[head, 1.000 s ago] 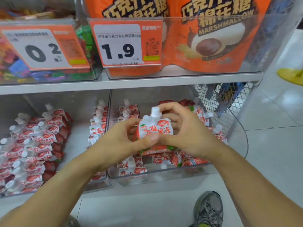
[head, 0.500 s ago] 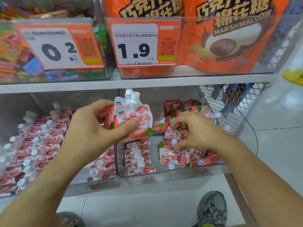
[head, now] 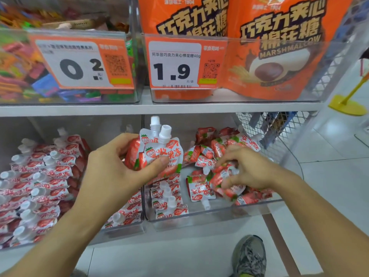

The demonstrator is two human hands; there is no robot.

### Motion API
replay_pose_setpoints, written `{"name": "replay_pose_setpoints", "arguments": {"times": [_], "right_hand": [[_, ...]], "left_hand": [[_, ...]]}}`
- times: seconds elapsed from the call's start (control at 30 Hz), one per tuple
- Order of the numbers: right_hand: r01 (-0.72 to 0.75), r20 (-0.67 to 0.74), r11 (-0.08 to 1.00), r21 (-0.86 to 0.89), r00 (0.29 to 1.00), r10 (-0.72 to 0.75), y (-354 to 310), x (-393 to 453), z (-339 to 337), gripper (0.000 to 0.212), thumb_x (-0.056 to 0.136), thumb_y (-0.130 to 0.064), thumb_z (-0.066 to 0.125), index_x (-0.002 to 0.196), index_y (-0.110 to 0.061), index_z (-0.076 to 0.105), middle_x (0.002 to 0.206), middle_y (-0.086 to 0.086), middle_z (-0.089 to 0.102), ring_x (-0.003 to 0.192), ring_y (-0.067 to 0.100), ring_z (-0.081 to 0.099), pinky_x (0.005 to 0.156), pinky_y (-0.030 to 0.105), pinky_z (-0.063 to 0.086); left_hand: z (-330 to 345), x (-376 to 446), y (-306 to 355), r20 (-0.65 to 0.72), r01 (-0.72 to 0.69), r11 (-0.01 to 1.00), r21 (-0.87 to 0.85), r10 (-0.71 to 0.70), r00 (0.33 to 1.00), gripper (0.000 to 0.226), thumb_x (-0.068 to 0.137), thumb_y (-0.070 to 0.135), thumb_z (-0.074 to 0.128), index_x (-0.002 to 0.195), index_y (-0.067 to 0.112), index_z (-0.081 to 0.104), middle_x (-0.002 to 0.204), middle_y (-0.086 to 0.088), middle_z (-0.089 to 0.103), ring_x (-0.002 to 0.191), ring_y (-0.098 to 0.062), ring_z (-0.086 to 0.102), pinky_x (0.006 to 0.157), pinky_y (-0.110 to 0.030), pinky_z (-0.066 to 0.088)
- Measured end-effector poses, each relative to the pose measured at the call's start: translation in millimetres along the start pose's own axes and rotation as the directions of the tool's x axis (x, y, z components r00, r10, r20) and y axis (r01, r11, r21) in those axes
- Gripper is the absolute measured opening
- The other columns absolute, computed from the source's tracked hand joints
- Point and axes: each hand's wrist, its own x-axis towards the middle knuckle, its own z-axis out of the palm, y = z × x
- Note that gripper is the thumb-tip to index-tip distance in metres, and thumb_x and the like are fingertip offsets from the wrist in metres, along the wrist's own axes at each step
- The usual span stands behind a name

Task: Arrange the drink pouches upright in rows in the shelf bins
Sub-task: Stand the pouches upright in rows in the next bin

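1. Roughly halfway, I'd guess: the left bin [head: 123, 229] beside the left hand [head: 111, 172] was already packed in upright rows.
2. The left hand gripped a small stack of pouches [head: 159, 154], spouts up.
3. The right hand [head: 245, 166] was clutching a pouch from the loose pile [head: 211, 154] around it in the right bin [head: 211, 218]; that jumble was still unsorted.

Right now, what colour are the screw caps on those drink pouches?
White, seen in the head view on the held strawberry-print drink pouches' caps.

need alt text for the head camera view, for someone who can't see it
A person's left hand holds a small stack of strawberry drink pouches upright, spouts up, over a clear shelf bin, while the right hand grips a pouch in the loose pile at the bin's right. The neighbouring bin on the left holds neat rows; orange marshmallow bags sit on the shelf above.
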Motion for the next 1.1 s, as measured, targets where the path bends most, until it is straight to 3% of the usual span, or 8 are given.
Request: {"name": "replay_pose_setpoints", "arguments": {"times": [0.1,0.23,0.47,0.6,0.77,0.87,0.97,1.1], "right_hand": [[0.065,-0.309,0.97,0.236,0.951,0.012,-2.3,-15.4,-15.7,0.054,0.059,-0.059,0.081,0.108,-0.037,0.069,0.103,-0.01,0.057,0.098,0.001,0.056,0.09,0.016,0.043],[0.066,-0.642,0.955,0.289,0.754,0.142,-2.0,-11.4,-18.2,0.045,0.074,-0.049,0.076,0.112,-0.032,0.058,0.103,-0.014,0.049,0.091,-0.009,0.047,0.082,0.002,0.033],[-0.275,-0.667,0.958,-0.085,0.73,0.15,16.5,39.8,0.5,0.065,0.085,-0.033,0.069,0.145,-0.023,0.045,0.144,0.016,0.042,0.137,0.039,0.031,0.113,0.054,0.029],[-0.415,-0.663,0.903,-0.113,0.708,0.243,19.7,45.7,4.4,0.066,0.087,-0.033,0.066,0.146,-0.019,0.041,0.142,0.013,0.05,0.14,0.035,0.033,0.116,0.056,0.014],[-0.543,-0.765,0.831,-0.122,0.585,0.27,16.5,31.3,-1.4,0.051,0.082,-0.014,0.07,0.13,-0.01,0.054,0.132,0.023,0.05,0.126,0.042,0.041,0.11,0.053,0.03],[-0.395,-0.689,0.908,-0.138,0.697,0.198,6.3,24.3,-0.5,0.029,0.088,-0.019,0.062,0.116,-0.01,0.065,0.113,0.018,0.055,0.114,0.039,0.046,0.1,0.048,0.036],[-0.331,-0.522,0.911,-0.247,0.837,0.162,8.0,20.7,1.3,0.056,0.085,-0.036,0.066,0.138,-0.024,0.051,0.136,0.014,0.047,0.129,0.037,0.036,0.102,0.047,0.038],[-0.311,-0.577,0.934,-0.178,0.802,0.157,3.3,18.3,5.7,0.075,0.083,-0.031,0.071,0.149,-0.017,0.036,0.143,0.019,0.037,0.133,0.037,0.035,0.107,0.048,0.039]], "left_hand": [[6.6,-0.9,1.6,0.015,-0.033,0.999,0.018,0.033,0.999,0.051,0.053,0.056,0.08,0.099,0.039,0.064,0.082,0.024,0.07,0.076,0.01,0.065,0.064,-0.003,0.048],[23.2,-1.6,2.8,0.107,-0.075,0.994,0.082,0.066,0.992,0.064,0.05,0.058,0.081,0.108,0.035,0.065,0.086,0.023,0.069,0.08,0.011,0.064,0.07,-0.005,0.049],[48.8,-3.4,3.6,0.242,-0.207,0.94,0.273,0.141,0.96,0.067,0.052,0.055,0.085,0.112,0.031,0.068,0.071,0.031,0.057,0.062,0.007,0.056,0.063,0.0,0.039],[51.9,-3.0,2.3,0.244,-0.235,0.9,0.367,0.15,0.958,0.069,0.053,0.058,0.084,0.114,0.03,0.068,0.085,0.011,0.073,0.072,-0.011,0.067,0.065,-0.019,0.048],[52.1,-3.1,2.2,0.248,-0.225,0.902,0.369,0.138,0.959,0.071,0.054,0.062,0.081,0.117,0.032,0.066,0.092,0.01,0.074,0.081,-0.014,0.07,0.071,-0.027,0.056],[51.2,-3.4,2.4,0.252,-0.23,0.901,0.368,0.141,0.957,0.071,0.055,0.061,0.082,0.117,0.031,0.066,0.093,0.009,0.074,0.081,-0.015,0.069,0.07,-0.026,0.054],[49.1,-2.0,2.5,0.265,-0.226,0.909,0.351,0.135,0.955,0.069,0.055,0.059,0.083,0.115,0.032,0.067,0.085,0.016,0.071,0.073,-0.005,0.065,0.063,-0.01,0.046],[42.6,-2.2,4.7,0.246,-0.199,0.944,0.262,0.134,0.96,0.071,0.05,0.058,0.084,0.114,0.033,0.068,0.07,0.038,0.051,0.066,0.017,0.057,0.062,0.005,0.039]]}}
